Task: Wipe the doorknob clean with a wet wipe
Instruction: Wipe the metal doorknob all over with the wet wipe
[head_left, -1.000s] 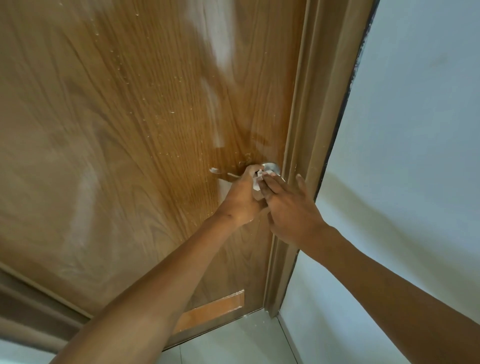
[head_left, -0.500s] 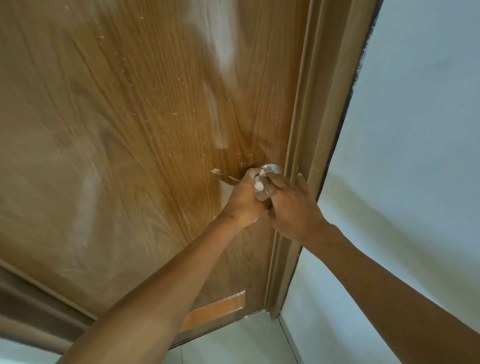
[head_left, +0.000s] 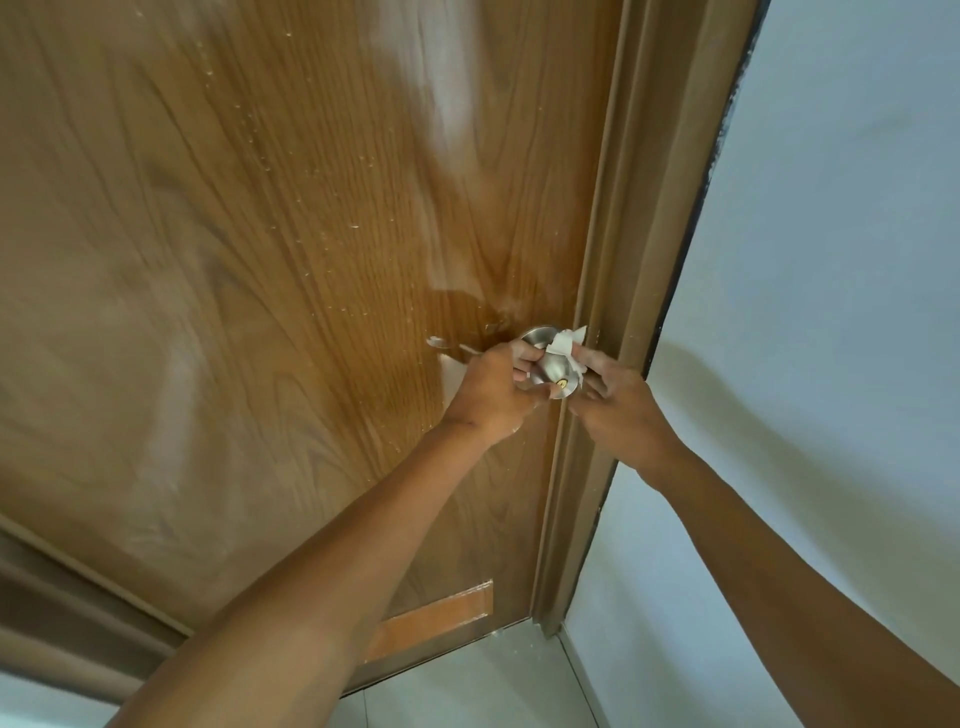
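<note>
- A person's two bare hands meet at a silver doorknob (head_left: 553, 373) set close to the right edge of a wood-grain door (head_left: 260, 260), just beside the brown door frame (head_left: 618, 260).
- The white wet wipe (head_left: 566, 340) is draped over the back and upper side of the knob, between both hands; a loose corner of it sticks up toward the frame.
- The left hand (head_left: 493, 395) comes in from the door side, its fingers curled round the knob's left flank and pinching the wipe's end there.
- The right hand (head_left: 613, 405) comes in from the frame side, fingers bent and gripping the wipe's other end against the knob's right flank.
- The round face of the knob, with a small brass-coloured keyhole at its centre, shows bare between the two hands.
- Pale specks and streaks dot the door panel above and left of the knob; a small light chip (head_left: 439, 341) sits on the wood just left of the left hand.
- A lighter orange-brown patch (head_left: 436, 626) lies near the door's bottom edge.
- A pale wall (head_left: 831, 260) runs to the right of the frame, and light floor tiles (head_left: 467, 686) show below the door.
</note>
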